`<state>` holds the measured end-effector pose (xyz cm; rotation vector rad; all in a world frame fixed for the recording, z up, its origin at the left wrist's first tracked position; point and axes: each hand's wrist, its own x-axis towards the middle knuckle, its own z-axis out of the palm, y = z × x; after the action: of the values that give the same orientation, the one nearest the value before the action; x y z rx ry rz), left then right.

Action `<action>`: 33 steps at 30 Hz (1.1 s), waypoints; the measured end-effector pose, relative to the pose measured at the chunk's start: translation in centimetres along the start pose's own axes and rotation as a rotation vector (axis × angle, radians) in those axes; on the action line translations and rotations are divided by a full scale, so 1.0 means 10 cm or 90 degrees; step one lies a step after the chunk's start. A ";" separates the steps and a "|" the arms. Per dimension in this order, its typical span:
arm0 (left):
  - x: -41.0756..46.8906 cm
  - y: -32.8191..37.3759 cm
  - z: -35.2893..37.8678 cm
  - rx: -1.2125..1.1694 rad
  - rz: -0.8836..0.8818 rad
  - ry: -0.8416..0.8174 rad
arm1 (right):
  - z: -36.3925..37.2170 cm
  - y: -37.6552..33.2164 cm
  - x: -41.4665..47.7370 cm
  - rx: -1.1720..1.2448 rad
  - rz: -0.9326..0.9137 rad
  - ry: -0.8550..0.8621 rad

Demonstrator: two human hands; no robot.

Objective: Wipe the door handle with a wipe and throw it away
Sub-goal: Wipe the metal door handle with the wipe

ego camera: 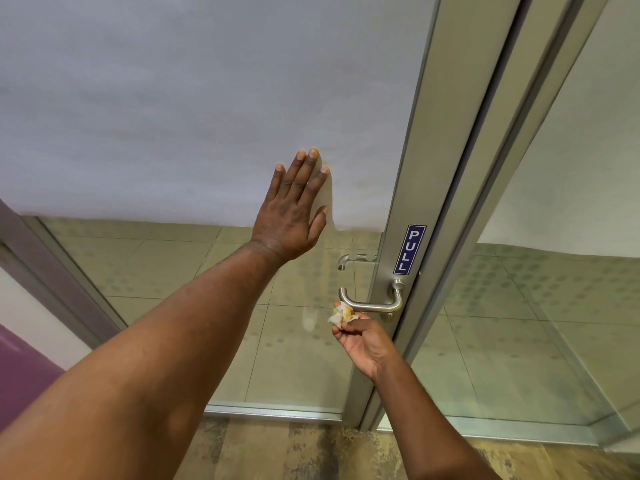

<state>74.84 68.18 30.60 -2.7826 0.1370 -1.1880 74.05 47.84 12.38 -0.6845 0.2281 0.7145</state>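
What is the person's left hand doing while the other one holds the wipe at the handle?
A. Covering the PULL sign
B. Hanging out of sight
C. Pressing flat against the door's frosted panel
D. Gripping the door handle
C: the left hand lies open, fingers spread, on the frosted panel, above the door handle.

Left hand (291, 209) flat, fingers spread; right hand (360, 336) fingers pinched.

My left hand (294, 216) lies flat on the frosted glass door panel (173, 98). My right hand (363, 341) pinches a crumpled, stained white wipe (341, 314) against the brushed steel lever handle (372, 304).
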 end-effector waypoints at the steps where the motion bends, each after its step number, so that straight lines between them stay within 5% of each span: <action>1: 0.00 0.00 0.00 -0.003 0.001 0.002 | -0.04 -0.04 -0.03 -0.015 0.000 0.001; 12: 0.00 0.03 -0.03 -0.026 -0.003 0.009 | -0.39 -0.51 -0.27 -0.140 -0.056 0.098; 28: 0.00 0.02 -0.01 -0.011 -0.002 0.010 | -0.61 -0.87 -0.30 0.053 -0.383 0.243; 33: -0.01 0.01 0.01 -0.006 0.001 0.012 | -0.47 -0.66 -0.21 -0.274 -0.412 0.294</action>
<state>74.88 68.06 30.44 -2.7799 0.1473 -1.2168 77.04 40.02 12.99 -1.2595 0.2571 -0.0339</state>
